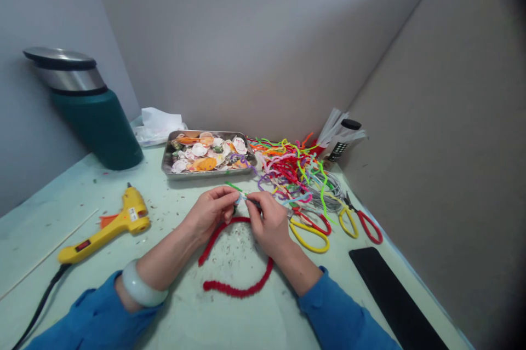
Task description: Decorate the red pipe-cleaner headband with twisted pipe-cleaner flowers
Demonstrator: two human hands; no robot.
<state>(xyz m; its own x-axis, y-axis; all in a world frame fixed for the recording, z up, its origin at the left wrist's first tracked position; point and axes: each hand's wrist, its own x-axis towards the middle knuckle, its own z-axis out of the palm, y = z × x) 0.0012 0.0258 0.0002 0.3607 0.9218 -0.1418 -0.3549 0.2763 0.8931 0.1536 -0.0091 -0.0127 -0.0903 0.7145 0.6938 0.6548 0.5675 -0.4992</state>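
My left hand (217, 208) and my right hand (269, 221) meet above the middle of the table, fingertips pinched together. Between them is a small light-blue and white piece (242, 196); a thin green strand (232, 186) sticks out beyond it. Something dark shows at the right fingers, too covered to name. Both hands are closed, and fingers hide most of what they hold. Below them a fuzzy red pipe cleaner (236, 291) lies on the table in an open curve, partly hidden by my right hand.
A metal tray (205, 176) of seashells stands behind the hands, beside a heap of coloured pipe cleaners (287, 166). Scissors (310, 237) and a second pair (370, 227) lie right, near a black flat object (394, 295). Left are a yellow glue gun (119, 224) and a green bottle (96, 125).
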